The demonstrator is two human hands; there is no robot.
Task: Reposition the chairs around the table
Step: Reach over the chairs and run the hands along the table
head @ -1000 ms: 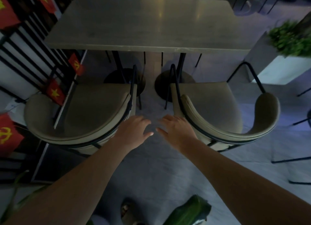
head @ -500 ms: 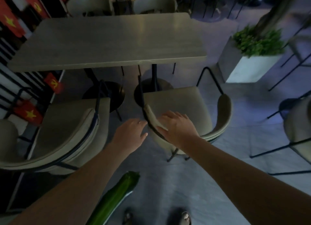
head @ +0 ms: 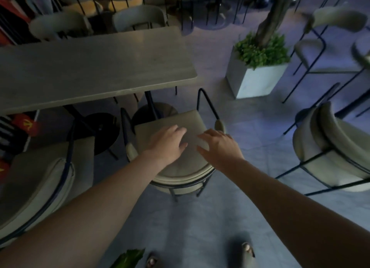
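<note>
A grey rectangular table (head: 96,67) fills the upper left. A beige padded chair (head: 180,175) with a black wire frame stands at its near right corner, its seat facing the table. My left hand (head: 166,145) hovers palm down over that chair's seat, fingers spread. My right hand (head: 220,149) is beside it over the seat's right side, fingers apart, holding nothing. A second beige chair (head: 44,179) stands to the left at the same table edge. Two more chairs (head: 138,17) show behind the table's far side.
A white square planter (head: 258,81) with green leaves and a tree trunk stands right of the table. Another beige chair (head: 330,147) is at the right, with more chairs behind it. Red flags (head: 26,125) hang on railings at the left. My feet (head: 247,249) are on grey floor tiles.
My view has shifted to the right and both hands have moved from the gap between the two near chairs to above the right chair's seat. The left chair has slid toward the frame's left edge.
</note>
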